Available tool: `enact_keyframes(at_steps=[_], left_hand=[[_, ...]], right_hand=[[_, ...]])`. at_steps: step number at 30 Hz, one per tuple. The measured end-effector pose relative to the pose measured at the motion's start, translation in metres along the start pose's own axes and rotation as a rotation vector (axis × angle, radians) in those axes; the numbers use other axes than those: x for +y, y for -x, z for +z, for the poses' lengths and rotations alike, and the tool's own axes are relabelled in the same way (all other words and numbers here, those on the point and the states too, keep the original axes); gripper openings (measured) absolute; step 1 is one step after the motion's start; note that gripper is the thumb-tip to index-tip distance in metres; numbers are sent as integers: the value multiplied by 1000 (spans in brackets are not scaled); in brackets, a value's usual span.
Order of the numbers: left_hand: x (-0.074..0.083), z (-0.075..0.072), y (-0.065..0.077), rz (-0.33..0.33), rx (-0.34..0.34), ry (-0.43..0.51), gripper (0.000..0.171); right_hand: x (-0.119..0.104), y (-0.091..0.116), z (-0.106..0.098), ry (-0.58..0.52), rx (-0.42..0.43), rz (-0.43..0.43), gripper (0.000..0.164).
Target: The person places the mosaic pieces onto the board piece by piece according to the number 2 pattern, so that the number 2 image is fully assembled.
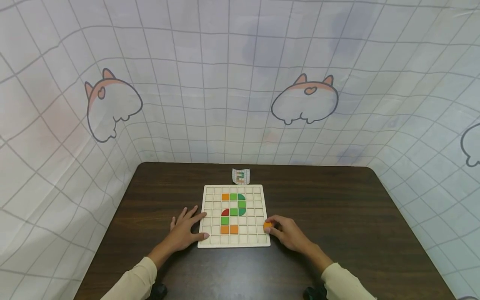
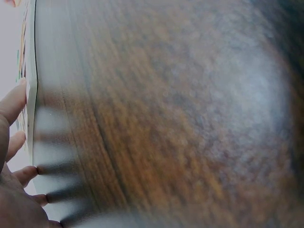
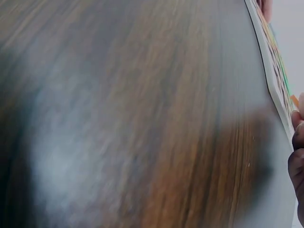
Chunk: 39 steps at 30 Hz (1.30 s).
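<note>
A cream grid board (image 1: 251, 239) lies on the table, with orange, green and red tiles set in its cells in a curved shape. My left hand (image 1: 182, 232) rests at the board's left edge, fingers spread and straight, thumb and index finger on the rim. At the right edge, my right hand (image 1: 288, 234) pinches an orange tile (image 1: 267, 225) between thumb and fingers, over the border of the board. In the right wrist view the orange tile (image 3: 295, 100) shows only as a sliver beside the fingertips.
A small printed card (image 1: 241, 176) with a coloured pattern lies just behind the board. The dark wooden table (image 1: 337, 200) reaches out on both sides. A white grid-patterned curtain (image 1: 232, 96) with cartoon animals surrounds its back and sides.
</note>
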<state>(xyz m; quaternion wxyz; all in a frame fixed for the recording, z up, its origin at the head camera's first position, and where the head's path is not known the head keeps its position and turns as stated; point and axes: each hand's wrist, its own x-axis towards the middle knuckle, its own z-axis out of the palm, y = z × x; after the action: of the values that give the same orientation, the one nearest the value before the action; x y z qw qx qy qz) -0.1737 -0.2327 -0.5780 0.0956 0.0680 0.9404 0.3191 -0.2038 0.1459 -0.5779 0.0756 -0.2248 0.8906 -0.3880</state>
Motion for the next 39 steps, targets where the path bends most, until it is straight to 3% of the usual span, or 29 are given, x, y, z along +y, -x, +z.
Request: enact_keyframes(at_steps=[10, 21, 31, 39], left_hand=[[-2, -1, 1, 20, -7, 17, 74], [-1, -2, 1, 18, -5, 11, 74], [-1, -1, 1, 26, -1, 13, 75], [-2, -1, 2, 31, -8, 24, 75]], right_hand=[[-9, -8, 9, -195, -17, 32, 27], [-18, -23, 26, -286, -64, 14, 29], [-29, -32, 37, -270, -71, -33, 25], [-34, -36, 43, -167, -77, -80, 22]])
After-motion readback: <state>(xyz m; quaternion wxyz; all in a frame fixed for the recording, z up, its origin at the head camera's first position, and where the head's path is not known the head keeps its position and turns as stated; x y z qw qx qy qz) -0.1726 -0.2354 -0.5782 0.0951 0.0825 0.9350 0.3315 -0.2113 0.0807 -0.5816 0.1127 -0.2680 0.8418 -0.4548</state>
